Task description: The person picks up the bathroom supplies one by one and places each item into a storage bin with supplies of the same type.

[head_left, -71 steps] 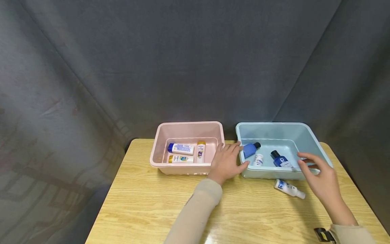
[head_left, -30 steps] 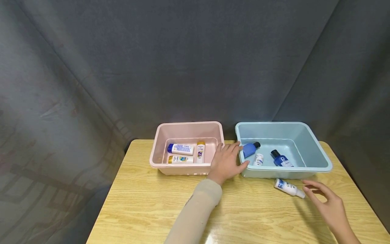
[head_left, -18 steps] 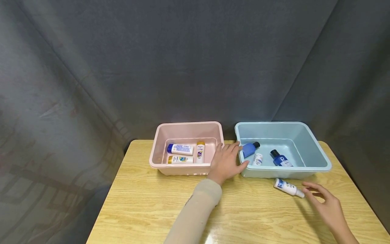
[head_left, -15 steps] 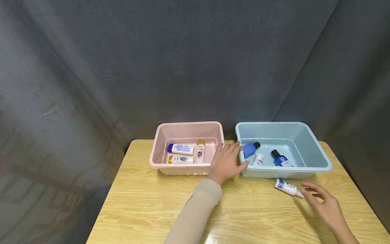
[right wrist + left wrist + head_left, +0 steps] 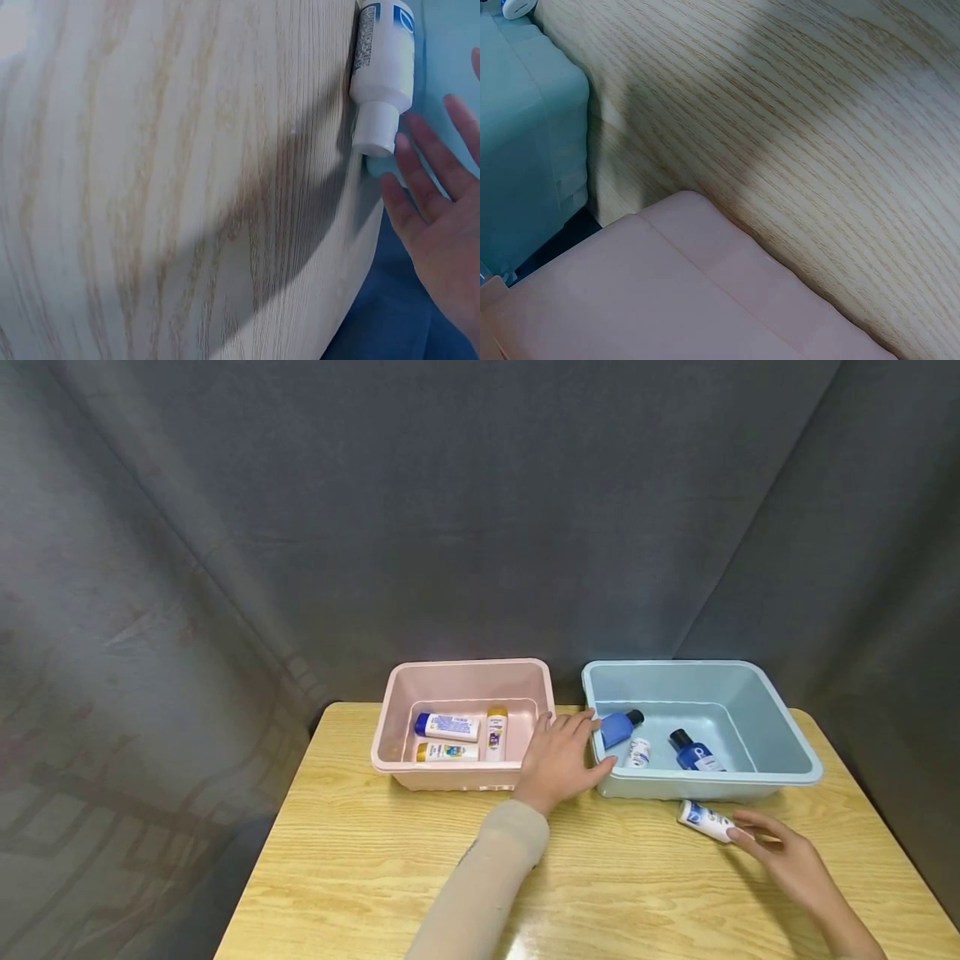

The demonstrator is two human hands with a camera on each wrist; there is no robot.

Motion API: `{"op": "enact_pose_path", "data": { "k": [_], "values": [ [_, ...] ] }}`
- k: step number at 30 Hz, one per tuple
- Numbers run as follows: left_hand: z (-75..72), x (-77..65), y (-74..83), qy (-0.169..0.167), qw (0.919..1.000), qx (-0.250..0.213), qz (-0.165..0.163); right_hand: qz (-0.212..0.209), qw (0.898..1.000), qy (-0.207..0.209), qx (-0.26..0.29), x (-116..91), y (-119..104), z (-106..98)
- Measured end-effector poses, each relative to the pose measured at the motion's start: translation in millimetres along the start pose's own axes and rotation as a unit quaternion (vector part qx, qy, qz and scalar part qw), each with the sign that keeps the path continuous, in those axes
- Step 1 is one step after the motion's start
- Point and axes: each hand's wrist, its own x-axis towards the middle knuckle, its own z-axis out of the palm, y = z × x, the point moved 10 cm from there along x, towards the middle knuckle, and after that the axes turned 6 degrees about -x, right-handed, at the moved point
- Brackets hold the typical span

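My left hand [image 5: 555,762] rests across the gap between a pink bin [image 5: 450,779] and a light blue bin [image 5: 705,787], fingers spread over their near rims. A white bottle [image 5: 708,822] with a blue label lies on the table before the blue bin. At its cap end is my right hand [image 5: 787,857], its fingers overlapping the cap in the head view. The right wrist view shows the fingers extended beside the bottle, not wrapped round it. The left hand is out of the left wrist view, apart from perhaps a sliver at the lower left edge.
Inside the blue bin lie a blue bottle [image 5: 617,729], a small white bottle [image 5: 638,753] and a dark blue bottle [image 5: 696,753]. The pink bin holds a blue-capped bottle [image 5: 453,727] and two gold-capped ones. A grey curtain [image 5: 480,527] hangs behind the wooden table [image 5: 375,877].
From over the blue bin, my right hand has come down toward the table, then left onto the white bottle's cap end. My left hand has stayed in place.
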Motion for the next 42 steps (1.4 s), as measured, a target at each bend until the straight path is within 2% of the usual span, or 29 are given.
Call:
{"op": "enact_pose_path", "data": {
  "k": [3, 9, 17, 26, 35, 42],
  "values": [
    [1.0, -0.1, -0.1, -0.007, 1.0, 0.004, -0.004, -0.005, 1.0, -0.008, -0.01, 3.7, 0.0, 2.6],
    [2.6, 0.2, 0.1, -0.016, 0.9998, 0.005, -0.005, 0.005, 0.999, -0.051, -0.016, 10.8, -0.1, 12.3],
    [2.9, 0.5, 0.0, -0.012, 0.9999, 0.005, -0.002, -0.021, 0.998, -0.032, -0.041, 15.3, -3.6, 15.3],
    [1.8, 0.5, 0.4, -0.013, 0.9998, 0.015, -0.002, -0.018, 0.998, -0.058, -0.03, 23.0, -3.0, 28.0],
    [1.6, 0.2, -0.3, -0.017, 0.9997, 0.016, -0.006, -0.026, 0.998, -0.044, -0.034, 25.7, -5.1, 30.5],
    [0.8, 0.5, 0.9, -0.013, 0.9999, 0.011, 0.0, -0.036, 0.998, -0.014, -0.044, 24.5, -3.9, 27.6]
  ]
}}
